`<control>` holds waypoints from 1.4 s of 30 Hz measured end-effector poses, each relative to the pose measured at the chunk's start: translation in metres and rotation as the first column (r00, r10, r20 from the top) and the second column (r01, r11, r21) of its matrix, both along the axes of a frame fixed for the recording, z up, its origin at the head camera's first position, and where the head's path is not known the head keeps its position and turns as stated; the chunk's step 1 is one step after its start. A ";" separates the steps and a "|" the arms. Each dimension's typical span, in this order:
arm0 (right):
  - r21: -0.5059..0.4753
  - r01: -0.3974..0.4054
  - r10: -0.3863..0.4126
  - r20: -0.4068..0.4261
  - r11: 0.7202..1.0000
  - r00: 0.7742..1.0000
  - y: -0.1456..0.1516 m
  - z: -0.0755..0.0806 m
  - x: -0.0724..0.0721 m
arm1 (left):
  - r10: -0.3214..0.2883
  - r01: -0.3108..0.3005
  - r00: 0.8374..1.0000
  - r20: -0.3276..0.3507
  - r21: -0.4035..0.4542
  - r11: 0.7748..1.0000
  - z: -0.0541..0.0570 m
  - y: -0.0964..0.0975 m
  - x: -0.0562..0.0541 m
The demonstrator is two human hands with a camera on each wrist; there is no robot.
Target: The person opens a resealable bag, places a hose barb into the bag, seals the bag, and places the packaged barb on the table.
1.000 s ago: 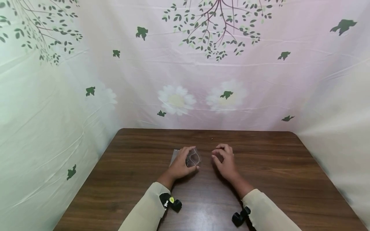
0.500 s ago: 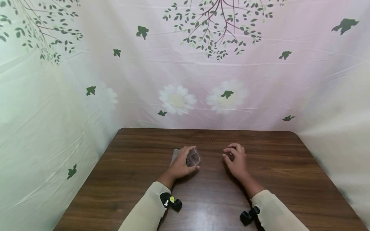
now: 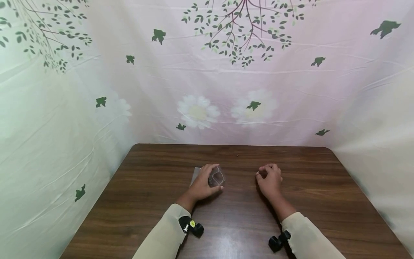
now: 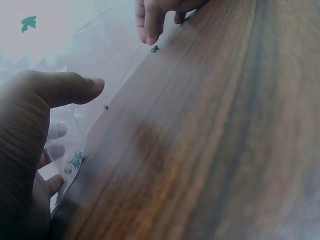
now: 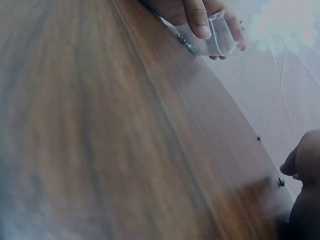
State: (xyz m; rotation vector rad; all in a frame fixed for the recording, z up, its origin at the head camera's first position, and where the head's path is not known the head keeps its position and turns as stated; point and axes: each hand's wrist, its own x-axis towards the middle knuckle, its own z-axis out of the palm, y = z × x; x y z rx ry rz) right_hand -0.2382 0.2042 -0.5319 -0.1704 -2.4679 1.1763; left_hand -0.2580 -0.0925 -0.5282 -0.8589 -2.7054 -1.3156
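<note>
My left hand [image 3: 202, 183] curves round a small clear plastic bag [image 3: 217, 176], thumb on the near side and fingers on the far side. Small shiny metal pieces [image 5: 185, 42] gather at the bottom of the bag, seen through its wall in the right wrist view. To the right, my right hand [image 3: 271, 181] is low over the table, thumb and index finger slightly apart. Right at their tips lies a tiny metal piece [image 5: 281, 182], too small to name its kind. Another tiny metal piece [image 3: 237, 155] lies farther back, between the two hands.
A brown wood-grain table [image 3: 155, 216] with rounded far corners lies beneath both hands. Pale printed cloth [image 3: 220, 82] hangs along the back and both sides. Black wrist cameras [image 3: 275, 244] sit at both cuffs, low over the tabletop.
My right hand has moved rightward, away from the bag. Its fingers have drawn closer together beside the tiny metal piece. My left hand and the bag have stayed in place.
</note>
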 end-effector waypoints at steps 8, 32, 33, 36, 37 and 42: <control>0.037 0.016 -0.019 0.076 0.999 0.997 0.003 0.001 0.001 | -0.007 0.007 1.000 -0.012 0.007 1.000 0.001 0.000 0.000; 0.088 0.004 -0.015 0.124 0.996 0.992 0.006 0.001 -0.001 | 0.004 -0.004 1.000 -0.007 0.000 1.000 0.003 -0.001 0.001; 0.085 0.004 -0.014 0.123 0.996 0.992 0.006 0.001 -0.001 | 0.004 -0.004 1.000 -0.011 -0.002 1.000 0.002 -0.001 0.001; 0.082 0.003 -0.013 0.118 0.997 0.993 0.006 0.001 0.000 | 0.005 -0.005 1.000 -0.009 -0.006 1.000 0.002 -0.001 0.001; 0.082 0.002 -0.011 0.116 0.997 0.993 0.006 0.001 0.000 | 0.005 -0.005 1.000 -0.008 -0.004 1.000 0.002 0.000 0.001; 0.058 -0.028 0.023 0.087 0.998 0.996 0.004 0.001 0.001 | 0.001 -0.001 1.000 0.000 0.002 1.000 0.003 0.000 0.002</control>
